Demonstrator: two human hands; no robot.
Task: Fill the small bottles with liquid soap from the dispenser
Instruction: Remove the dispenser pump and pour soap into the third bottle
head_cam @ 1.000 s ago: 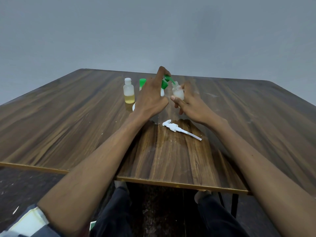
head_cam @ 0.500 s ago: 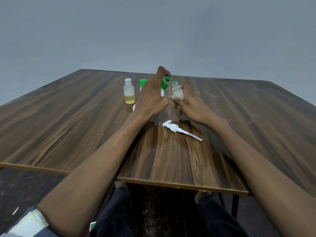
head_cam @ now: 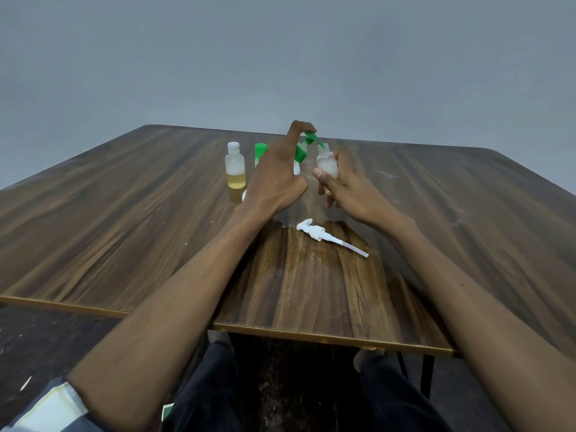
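Pumping soap into a small open bottle at the far middle of the table.

From the left I see a capped small bottle (head_cam: 235, 166), yellow soap in its lower part, then a green-capped bottle (head_cam: 260, 152). My left hand (head_cam: 274, 179) has its grip closed on the green-topped dispenser (head_cam: 303, 151), a finger on the pump. My right hand (head_cam: 349, 190) grips the frosted open bottle (head_cam: 327, 163) under the nozzle. A loose white pump (head_cam: 324, 236) lies nearer me. The wood-grain table (head_cam: 124, 229) stands before a plain grey wall (head_cam: 280, 57).
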